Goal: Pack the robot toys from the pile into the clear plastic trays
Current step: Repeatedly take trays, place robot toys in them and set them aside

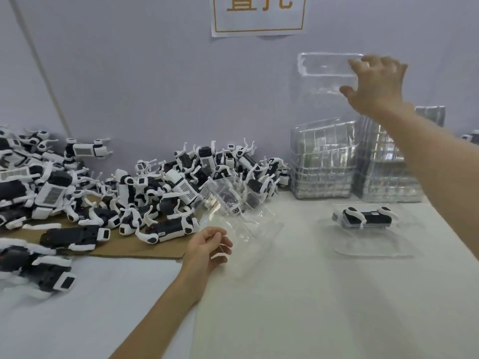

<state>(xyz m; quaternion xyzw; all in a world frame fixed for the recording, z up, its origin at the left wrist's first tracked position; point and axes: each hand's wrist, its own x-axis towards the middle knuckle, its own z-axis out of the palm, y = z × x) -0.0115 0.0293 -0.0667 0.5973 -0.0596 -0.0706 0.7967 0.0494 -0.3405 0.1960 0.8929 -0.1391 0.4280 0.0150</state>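
Dozens of black-and-white robot toys lie in a pile [155, 182] against the wall, spilling over a sheet of cardboard [124, 244] on the white table [285, 307]. At the pile's near right edge the left hand [207, 248] has its fingers curled on the near rim of an empty tray [233, 211], which is tilted up so that its far end leans over the pile's toys. Right of the pile, just beside its last toys, bundled stacks [321, 172] of clear trays stand against the wall, with a taller loose column rising from them. High above and right of the pile, the right hand [375, 84] grips the right end of the top tray [326, 64], fingers spread over it and thumb beneath. Well right of the pile and nearer than the stacks, a packed tray [375, 250] lies flat with one toy [363, 218] in it.
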